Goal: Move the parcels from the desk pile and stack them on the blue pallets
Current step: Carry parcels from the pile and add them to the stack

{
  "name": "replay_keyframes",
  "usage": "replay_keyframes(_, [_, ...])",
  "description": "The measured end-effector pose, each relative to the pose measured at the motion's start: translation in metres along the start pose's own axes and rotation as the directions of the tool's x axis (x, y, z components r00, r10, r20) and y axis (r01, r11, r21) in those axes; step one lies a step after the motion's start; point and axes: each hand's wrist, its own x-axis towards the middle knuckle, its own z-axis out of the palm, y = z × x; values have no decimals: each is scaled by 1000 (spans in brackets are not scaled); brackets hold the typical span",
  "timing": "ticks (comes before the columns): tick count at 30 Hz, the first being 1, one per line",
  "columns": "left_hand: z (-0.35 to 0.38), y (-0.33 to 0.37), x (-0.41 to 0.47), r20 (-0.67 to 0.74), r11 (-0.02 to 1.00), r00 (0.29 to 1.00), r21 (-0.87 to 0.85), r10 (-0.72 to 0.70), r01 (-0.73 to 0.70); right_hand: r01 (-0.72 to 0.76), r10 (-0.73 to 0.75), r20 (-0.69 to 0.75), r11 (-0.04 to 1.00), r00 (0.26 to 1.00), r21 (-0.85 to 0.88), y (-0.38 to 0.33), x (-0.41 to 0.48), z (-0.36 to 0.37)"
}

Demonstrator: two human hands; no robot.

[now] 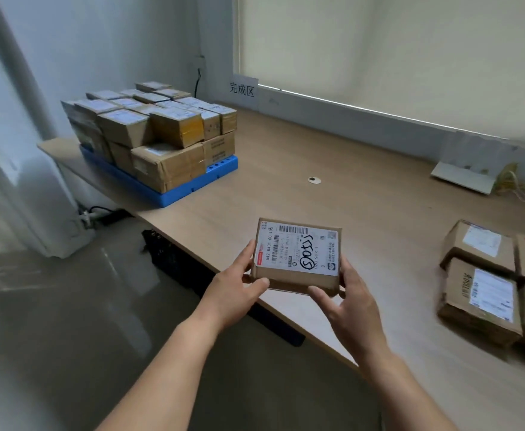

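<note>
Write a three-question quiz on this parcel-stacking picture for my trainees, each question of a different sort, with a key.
1. True or false: the left grip and the right grip together hold one labelled parcel.
2. Where does the blue pallet stand on the desk? A) far left end B) far right end C) near edge, centre
3. Fill in: the waiting parcels lie at the ___ edge of the view.
Key: 1 true; 2 A; 3 right.
</note>
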Motion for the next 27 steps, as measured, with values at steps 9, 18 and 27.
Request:
replay_keyframes(9, [-88, -56, 34, -148, 995, 985, -54, -86, 79, 114, -115, 58, 993, 992, 22, -66, 62, 85])
replay_keyframes(18, [-178, -77, 108, -299, 997, 951, 14, -73, 81, 179, -185, 46, 978, 982, 106, -118, 148, 164])
replay_keyframes(27, [-267, -96, 221, -347, 989, 937, 116, -42, 88, 226, -231, 27, 965, 972, 135, -170, 256, 227])
